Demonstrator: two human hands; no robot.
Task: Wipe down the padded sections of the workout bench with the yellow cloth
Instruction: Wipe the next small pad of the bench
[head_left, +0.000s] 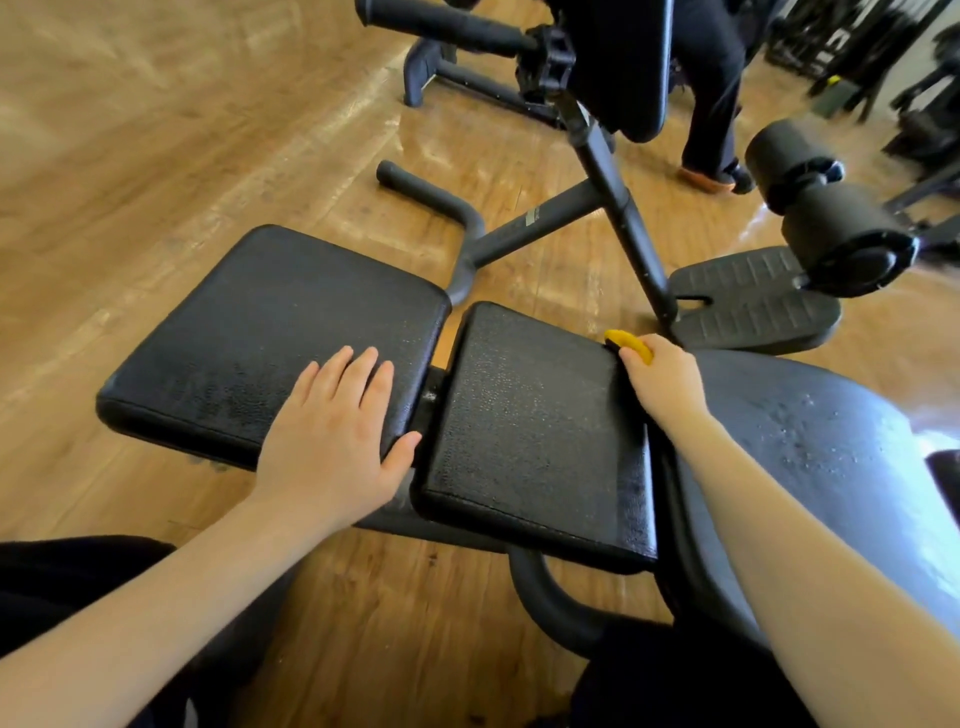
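Note:
The workout bench has two black padded sections side by side, a left pad (249, 332) and a right pad (530, 426), with a narrow gap between them. A third larger pad (810, 431) lies at the right. My left hand (332, 441) rests flat, fingers straight, on the left pad's near right corner. My right hand (662, 379) grips the yellow cloth (631, 344) at the far right edge of the right pad, in the gap beside the larger pad. Most of the cloth is hidden in my fist.
The bench's black metal frame (608, 182) and a handle (426, 189) stand beyond the pads on a wooden floor. A foot plate (753, 306) and roller pad (836, 228) sit at the right. Another person's leg (711, 104) stands at the back.

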